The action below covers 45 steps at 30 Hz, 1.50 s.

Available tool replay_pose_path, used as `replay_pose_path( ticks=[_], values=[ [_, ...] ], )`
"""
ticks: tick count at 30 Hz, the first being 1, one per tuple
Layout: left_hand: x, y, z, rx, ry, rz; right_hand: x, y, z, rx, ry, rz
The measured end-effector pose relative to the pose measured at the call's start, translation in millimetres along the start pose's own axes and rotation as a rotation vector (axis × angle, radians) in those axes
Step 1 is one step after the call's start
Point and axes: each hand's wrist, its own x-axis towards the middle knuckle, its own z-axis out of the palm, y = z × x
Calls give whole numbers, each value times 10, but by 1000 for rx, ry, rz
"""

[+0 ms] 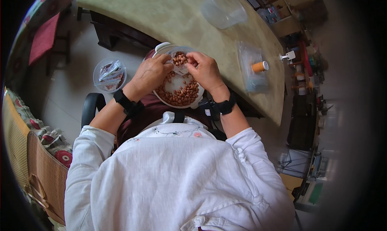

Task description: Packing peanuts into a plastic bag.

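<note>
A white plastic basin [156,51] rests at my lap, with loose reddish-brown peanuts [184,94] spread in a ring around its pale bottom. Over its far part, a clear plastic bag [180,70] with peanuts inside is held between my two hands. My left hand [154,72] pinches the bag's left side with thumb and fingers. On the right side, the fingers of my right hand [203,68] grip the bag near its mouth. Whether the right fingertips also touch peanuts, I cannot tell.
A round clear tub [96,75] with filled bags stands on the floor at left. On the table [169,16] are a large translucent container [223,13], a stack of clear bags [249,54], an orange bottle [258,67] and a white object [288,55]. A red-topped stool [45,38] stands far left.
</note>
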Motion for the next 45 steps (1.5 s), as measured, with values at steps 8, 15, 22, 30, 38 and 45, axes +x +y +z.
replay_pose_path(
  ticks=[8, 15, 22, 30, 38, 45],
  values=[
    [-29, -33, 21, 58, 26, 25, -488, 129, 177, -338, -397, 216],
    [-1, 6, -8, 60, -22, 3, -535, 360, 466, -208, -449, 227],
    [-11, -7, -7, 43, -33, -8, -494, 197, 310, -262, -411, 129],
    [3, -1, -9, 12, -15, 12, -12, -49, 51, 20, 39, -26],
    [-6, -14, -9, 20, -19, -7, -397, 104, 268, -73, -398, 92],
    [-3, -20, -14, 24, -26, 6, -498, 205, 547, -211, -473, 8]
  ],
)
